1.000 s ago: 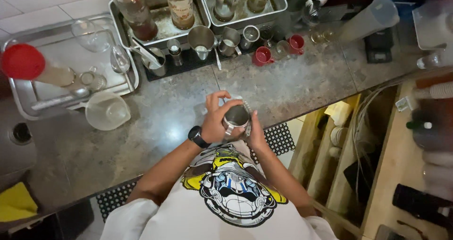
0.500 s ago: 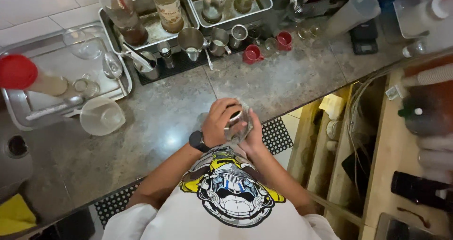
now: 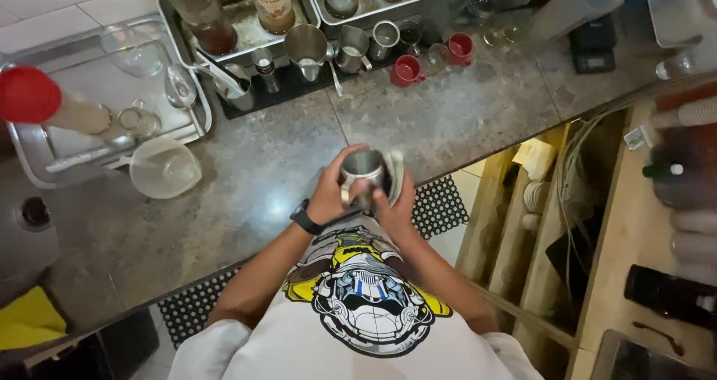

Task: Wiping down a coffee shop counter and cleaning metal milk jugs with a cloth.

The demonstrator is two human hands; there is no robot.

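Observation:
A small steel cup (image 3: 363, 165) is held over the front edge of the grey stone counter (image 3: 246, 193), close to my chest. My left hand (image 3: 331, 189), with a black watch at the wrist, wraps around the cup's left side. My right hand (image 3: 393, 204) presses a pale cloth (image 3: 394, 172) against the cup's right side. The cup's mouth faces up and its inside looks dark.
A steel tray (image 3: 45, 167) at the left holds glasses and a red-capped bottle (image 3: 30, 96). A clear plastic jug (image 3: 163, 168) stands beside it. Bottles in steel trays, steel jugs (image 3: 308, 50) and red cups (image 3: 407, 71) line the back. Shelves lie at right.
The cup and both hands have stayed near the counter's edge; my hands have turned around the cup and the cloth now shows at its right side. The view shifted slightly.

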